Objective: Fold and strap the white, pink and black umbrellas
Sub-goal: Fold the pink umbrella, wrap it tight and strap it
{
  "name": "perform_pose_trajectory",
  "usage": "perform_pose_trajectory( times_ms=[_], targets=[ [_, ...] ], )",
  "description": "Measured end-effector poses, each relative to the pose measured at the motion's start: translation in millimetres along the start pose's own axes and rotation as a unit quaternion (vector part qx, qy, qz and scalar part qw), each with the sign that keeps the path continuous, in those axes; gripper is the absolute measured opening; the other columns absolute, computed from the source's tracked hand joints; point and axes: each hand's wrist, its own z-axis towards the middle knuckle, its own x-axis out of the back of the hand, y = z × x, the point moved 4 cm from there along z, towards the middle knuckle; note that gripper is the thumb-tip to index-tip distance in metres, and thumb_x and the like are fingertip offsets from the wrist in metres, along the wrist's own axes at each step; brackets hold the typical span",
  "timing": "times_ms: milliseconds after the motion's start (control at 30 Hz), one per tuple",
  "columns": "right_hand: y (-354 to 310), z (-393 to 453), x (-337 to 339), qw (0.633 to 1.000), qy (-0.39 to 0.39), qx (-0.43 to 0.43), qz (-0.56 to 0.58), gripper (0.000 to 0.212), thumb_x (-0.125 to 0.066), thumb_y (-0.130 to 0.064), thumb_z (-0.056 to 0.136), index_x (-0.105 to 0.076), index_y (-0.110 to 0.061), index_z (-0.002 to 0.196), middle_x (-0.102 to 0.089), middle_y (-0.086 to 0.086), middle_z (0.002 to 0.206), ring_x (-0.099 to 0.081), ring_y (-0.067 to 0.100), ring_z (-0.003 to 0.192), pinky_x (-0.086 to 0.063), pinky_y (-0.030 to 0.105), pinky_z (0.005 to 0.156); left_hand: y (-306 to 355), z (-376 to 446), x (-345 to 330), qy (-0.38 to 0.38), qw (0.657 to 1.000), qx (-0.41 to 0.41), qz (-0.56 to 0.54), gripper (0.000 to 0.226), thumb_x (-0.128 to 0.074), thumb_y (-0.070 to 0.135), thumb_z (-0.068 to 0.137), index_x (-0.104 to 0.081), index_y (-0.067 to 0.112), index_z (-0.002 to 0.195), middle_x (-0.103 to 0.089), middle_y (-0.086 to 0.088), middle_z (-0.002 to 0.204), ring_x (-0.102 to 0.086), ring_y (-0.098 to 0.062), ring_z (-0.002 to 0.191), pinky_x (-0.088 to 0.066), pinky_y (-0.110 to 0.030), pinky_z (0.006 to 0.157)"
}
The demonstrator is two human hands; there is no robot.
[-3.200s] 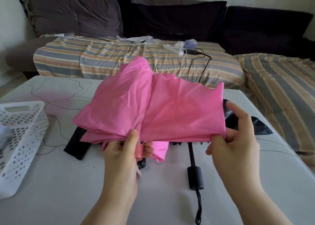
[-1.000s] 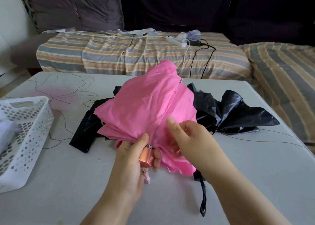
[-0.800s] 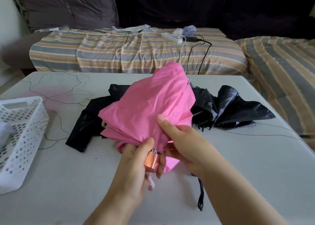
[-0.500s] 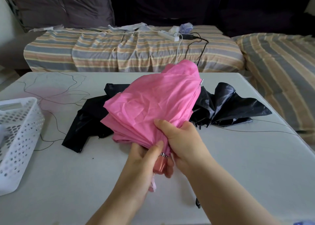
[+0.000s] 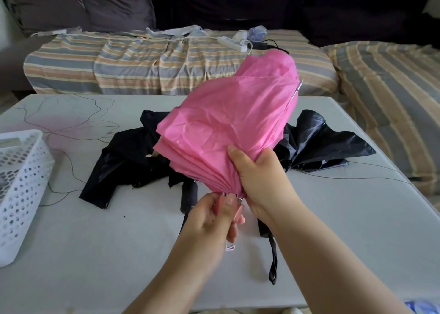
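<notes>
Two umbrellas are counted: one pink umbrella (image 5: 228,132), held above the table (image 5: 333,218), and one black umbrella (image 5: 319,147), spread flat on the table beneath it. One white basket (image 5: 21,182) is noted at the left edge. The pink handle is gripped by the left hand (image 5: 214,216), thumb uppermost. The gathered pink canopy is clasped just above the handle by the right hand (image 5: 259,178), fingers curled round the cloth.

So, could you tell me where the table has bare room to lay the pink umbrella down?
The table is bare right of the hands, below the black umbrella, and between the white basket and the left hand. The centre is crowded with black fabric.
</notes>
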Motion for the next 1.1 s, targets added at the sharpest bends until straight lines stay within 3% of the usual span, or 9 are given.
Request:
perform_pose_trajectory(
  times_ms=[200, 400, 533, 633, 733, 833, 867, 967, 1100],
  targets=[
    [-0.3, 10.4, 16.3, 0.996, 0.045, -0.041, 0.059, 0.041, -0.07, -0.026, 0.083, -0.057, 0.002, 0.11, -0.066, 0.025, 0.103, -0.066, 0.041, 0.091, -0.057, 0.056, 0.077, -6.4, -3.5, -0.4, 0.012, 0.999, 0.039, -0.016, 0.024, -0.058, 0.034, 0.089, -0.061, 0.011, 0.083, -0.067, -0.002, 0.066, -0.059, -0.015, 0.057, -0.046, -0.025, 0.058],
    [5.3, -1.5, 6.8, 0.998, 0.043, -0.034, -0.022, 0.082, -0.066, -0.061, 0.05, -0.06, -0.005, 0.108, -0.069, 0.015, 0.098, -0.068, 0.033, 0.087, -0.056, 0.042, 0.075, 10.7, -1.9, 1.7, 0.068, 0.984, -0.073, 0.146, 0.012, -0.064, 0.04, 0.08, -0.056, 0.032, 0.086, -0.063, 0.017, 0.065, -0.055, 0.001, 0.055, -0.038, -0.01, 0.051],
    [-0.1, -7.6, 5.7, 0.999, 0.018, -0.035, -0.002, 0.08, -0.072, -0.058, 0.052, -0.059, -0.006, 0.111, -0.071, 0.017, 0.098, -0.071, 0.034, 0.079, -0.06, 0.044, 0.068, 15.1, -1.6, -0.1, 0.084, 0.983, -0.082, 0.139, 0.017, -0.053, 0.045, 0.086, -0.057, 0.029, 0.082, -0.064, -0.002, 0.065, -0.058, -0.011, 0.053, -0.048, -0.032, 0.05],
    [-9.2, -12.4, 9.3, 0.998, -0.038, -0.04, 0.011, 0.071, -0.074, -0.057, 0.06, -0.061, -0.002, 0.103, -0.069, 0.029, 0.084, -0.067, 0.045, 0.071, -0.059, 0.051, 0.067, 17.8, -0.6, 2.3, 0.083, 0.983, -0.1, 0.13, 0.017, -0.05, 0.034, 0.091, -0.055, 0.026, 0.078, -0.065, -0.002, 0.065, -0.054, -0.005, 0.045, -0.04, -0.013, 0.044],
    [-14.9, -14.0, 12.5, 0.995, -0.088, -0.031, 0.016, 0.049, -0.066, -0.038, 0.085, -0.058, 0.01, 0.088, -0.054, 0.018, 0.045, -0.054, 0.03, 0.046, -0.052, 0.043, 0.068, 18.8, -0.1, 4.4, 0.075, 0.988, -0.101, 0.092, 0.016, -0.049, 0.028, 0.093, -0.057, 0.022, 0.08, -0.063, -0.002, 0.063, -0.055, -0.009, 0.049, -0.039, -0.01, 0.047],
    [-25.7, -16.6, 16.1, 0.984, -0.162, -0.048, 0.063, 0.004, -0.051, 0.002, 0.089, -0.051, 0.004, 0.086, -0.053, 0.015, 0.045, -0.054, 0.026, 0.049, -0.055, 0.036, 0.063, 18.3, 1.3, 7.8, 0.076, 0.991, -0.096, 0.061, 0.019, -0.047, 0.029, 0.093, -0.058, 0.019, 0.081, -0.063, -0.001, 0.063, -0.057, -0.008, 0.05, -0.043, -0.014, 0.047],
    [-29.0, -17.0, 17.8, 0.98, -0.181, -0.05, 0.059, 0.006, -0.05, 0.009, 0.086, -0.05, 0.003, 0.087, -0.056, 0.014, 0.05, -0.057, 0.025, 0.055, -0.057, 0.035, 0.066, 18.6, 1.6, 9.2, 0.079, 0.99, -0.101, 0.062, 0.02, -0.046, 0.029, 0.093, -0.058, 0.018, 0.08, -0.064, 0.001, 0.064, -0.06, -0.008, 0.054, -0.045, -0.014, 0.05],
    [-25.7, -14.3, 24.4, 0.981, -0.18, -0.028, -0.07, 0.027, -0.069, -0.006, 0.07, -0.052, 0.0, 0.09, -0.059, 0.008, 0.07, -0.063, 0.025, 0.07, -0.056, 0.05, 0.086, 18.7, 1.3, 12.2, 0.092, 0.989, -0.107, 0.054, 0.023, -0.045, 0.029, 0.094, -0.058, 0.017, 0.079, -0.065, 0.006, 0.063, -0.061, -0.009, 0.056, -0.045, -0.014, 0.053],
    [-28.6, -17.7, 25.1, 0.961, -0.132, 0.016, -0.243, 0.031, -0.078, -0.03, 0.074, -0.055, -0.014, 0.087, -0.058, 0.007, 0.072, -0.057, 0.02, 0.066, -0.051, 0.038, 0.067, 19.1, 0.2, 13.3, 0.101, 0.991, -0.083, 0.036, 0.033, -0.043, 0.044, 0.086, -0.057, 0.014, 0.079, -0.061, 0.0, 0.057, -0.053, -0.005, 0.047, -0.039, -0.018, 0.042]
  ],
)
